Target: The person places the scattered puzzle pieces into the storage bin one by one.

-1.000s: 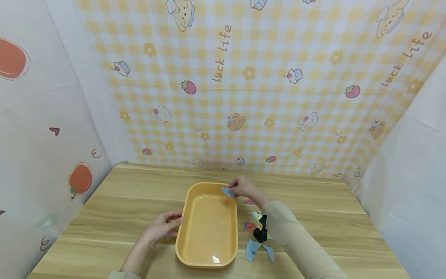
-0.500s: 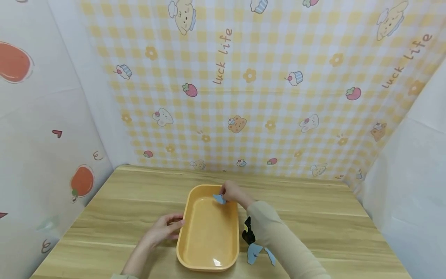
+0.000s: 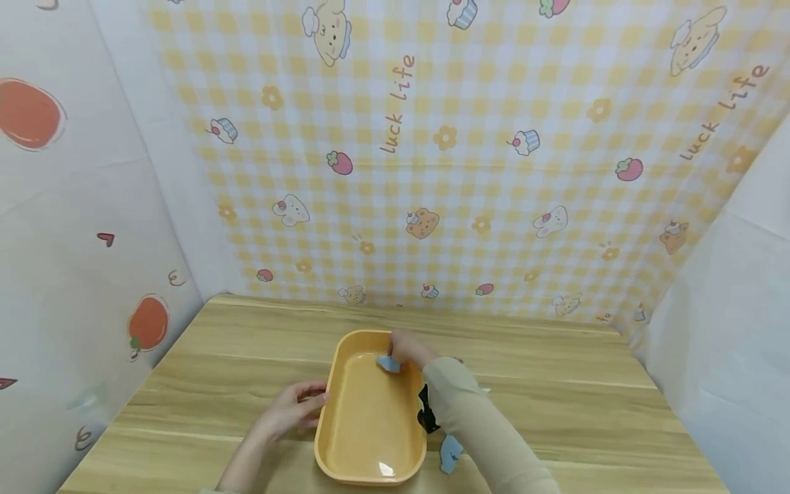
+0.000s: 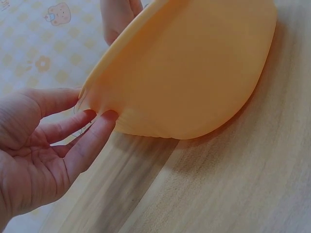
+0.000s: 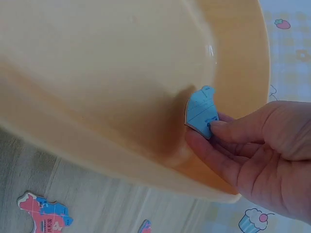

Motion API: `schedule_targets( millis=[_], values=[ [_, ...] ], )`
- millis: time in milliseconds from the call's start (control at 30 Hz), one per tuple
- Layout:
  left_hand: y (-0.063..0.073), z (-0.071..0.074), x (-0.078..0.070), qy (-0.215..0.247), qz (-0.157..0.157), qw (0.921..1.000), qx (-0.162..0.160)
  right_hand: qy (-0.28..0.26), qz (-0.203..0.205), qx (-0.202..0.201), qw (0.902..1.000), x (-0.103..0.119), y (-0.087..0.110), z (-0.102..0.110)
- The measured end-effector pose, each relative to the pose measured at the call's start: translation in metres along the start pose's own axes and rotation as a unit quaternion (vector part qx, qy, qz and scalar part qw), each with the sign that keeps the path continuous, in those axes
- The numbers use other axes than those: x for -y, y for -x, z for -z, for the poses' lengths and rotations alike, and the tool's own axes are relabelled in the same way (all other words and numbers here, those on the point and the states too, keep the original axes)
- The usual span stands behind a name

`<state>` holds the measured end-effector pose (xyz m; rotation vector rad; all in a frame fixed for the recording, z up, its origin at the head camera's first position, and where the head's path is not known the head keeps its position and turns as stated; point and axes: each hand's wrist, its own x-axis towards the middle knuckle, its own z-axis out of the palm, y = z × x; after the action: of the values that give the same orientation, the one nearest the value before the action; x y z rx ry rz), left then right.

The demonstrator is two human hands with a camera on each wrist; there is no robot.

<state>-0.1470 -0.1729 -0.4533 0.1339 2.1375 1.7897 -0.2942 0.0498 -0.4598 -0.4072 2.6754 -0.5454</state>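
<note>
An orange-yellow tray (image 3: 370, 432) with raised sides stands on the table. My right hand (image 3: 409, 348) is inside its far right corner, pinching a light blue puzzle piece (image 5: 200, 112) between thumb and fingers. In the right wrist view this piece is tilted, printed with fine lines, and held close above the tray floor; contact with the floor cannot be made out. Beside the tray's left wall is my left hand (image 3: 291, 410). Its extended fingers (image 4: 92, 141) touch the outside of the wall near the rim in the left wrist view.
Right of the tray, another blue piece (image 3: 451, 454) lies on the wooden table (image 3: 555, 412). A pink and blue piece (image 5: 46, 211) lies outside the tray, with part of another (image 5: 145, 227) nearby. The right sleeve (image 3: 475, 418) hides some of that area. Patterned cloth (image 3: 469, 178) hangs behind.
My right hand has carried the blue puzzle piece from the tray's far right rim leftward and down into the corner. The left hand stays at the left wall.
</note>
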Motion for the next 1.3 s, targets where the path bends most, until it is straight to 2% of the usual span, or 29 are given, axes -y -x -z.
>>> schedule_targets(
  millis=[167,200,400,433,667,800,867,900,967,1100,1133,1233,1300],
  values=[
    [0.000,-0.002,0.003,0.004,0.003,1.0000,0.008,0.025,-0.040,0.019,0.9987,0.020,0.021,0.008],
    [0.000,-0.003,0.003,0.005,0.003,0.9999,0.010,0.026,-0.016,0.017,0.9994,0.016,0.020,0.006],
    [0.000,-0.004,0.004,0.012,0.006,0.9999,0.011,0.065,0.021,-0.004,0.9977,0.018,0.030,0.003],
    [0.000,-0.004,0.004,0.012,0.006,0.9999,0.011,0.074,0.006,-0.003,0.9972,0.024,0.035,0.006],
    [0.001,-0.002,0.003,0.009,0.003,0.9999,0.009,0.092,0.037,-0.024,0.9948,0.025,0.039,0.004],
    [0.000,-0.001,0.002,0.012,0.003,0.9999,0.005,0.085,0.033,-0.023,0.9956,0.018,0.022,0.000],
    [-0.001,-0.001,0.002,0.013,0.005,0.9999,0.003,0.077,0.032,-0.023,0.9963,0.009,0.009,-0.005],
    [-0.001,-0.001,0.002,0.013,0.005,0.9999,0.002,0.069,0.051,-0.032,0.9958,-0.001,-0.002,-0.011],
    [-0.001,0.000,0.002,0.012,0.005,0.9999,0.002,0.047,0.052,-0.037,0.9968,-0.011,-0.014,-0.016],
    [-0.001,0.000,0.002,0.011,0.001,0.9999,0.005,0.013,0.055,-0.045,0.9974,-0.013,-0.011,-0.012],
    [-0.001,0.000,0.002,0.011,0.001,0.9999,0.005,0.002,0.036,-0.036,0.9987,-0.009,-0.008,-0.007],
    [-0.001,0.001,0.002,0.012,0.000,0.9999,0.006,-0.022,0.088,-0.060,0.9941,-0.029,-0.026,-0.014],
    [-0.002,0.001,0.002,0.012,0.000,0.9999,0.005,-0.030,0.123,-0.088,0.9880,-0.055,-0.054,-0.026]
  ],
)
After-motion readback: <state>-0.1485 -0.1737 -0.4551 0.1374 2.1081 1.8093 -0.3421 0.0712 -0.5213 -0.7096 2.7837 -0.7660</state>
